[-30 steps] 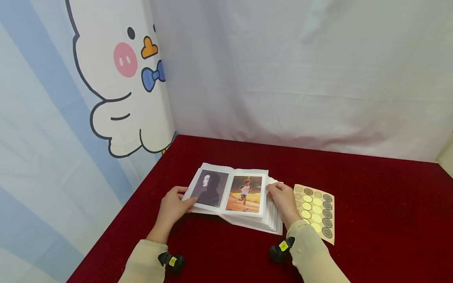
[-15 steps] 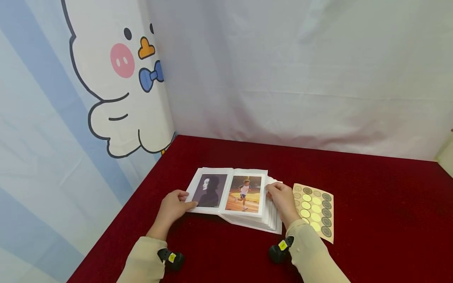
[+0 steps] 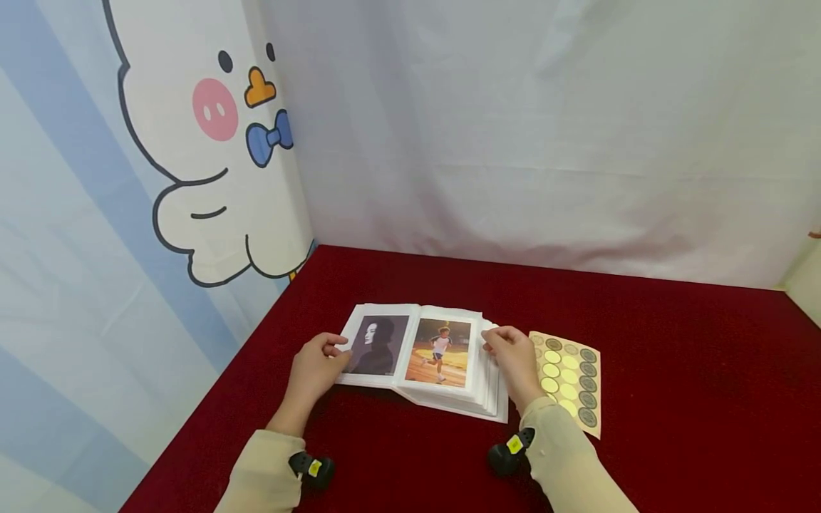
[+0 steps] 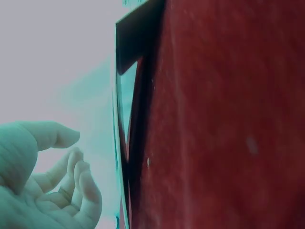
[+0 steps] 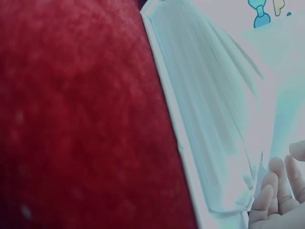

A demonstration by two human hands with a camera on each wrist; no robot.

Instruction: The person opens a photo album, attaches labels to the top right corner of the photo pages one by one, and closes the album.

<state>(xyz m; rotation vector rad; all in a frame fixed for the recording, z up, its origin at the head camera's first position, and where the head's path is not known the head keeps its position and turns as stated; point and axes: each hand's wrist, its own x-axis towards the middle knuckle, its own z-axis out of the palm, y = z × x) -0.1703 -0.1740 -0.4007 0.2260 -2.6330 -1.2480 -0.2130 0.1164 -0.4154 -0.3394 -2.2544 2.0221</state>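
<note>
While the left hand [image 3: 316, 370] pins the white open photo album [image 3: 420, 360], the right hand's [image 3: 513, 363] pinching fingers should lift just one page edge.

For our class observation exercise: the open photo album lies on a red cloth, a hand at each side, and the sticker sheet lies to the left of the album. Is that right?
One detail is wrong. The sticker sheet lies to the right of the photo album, beside the right hand, as the head view shows. The rest holds: the album is open on the red cloth, with the left hand at its other side.
</note>
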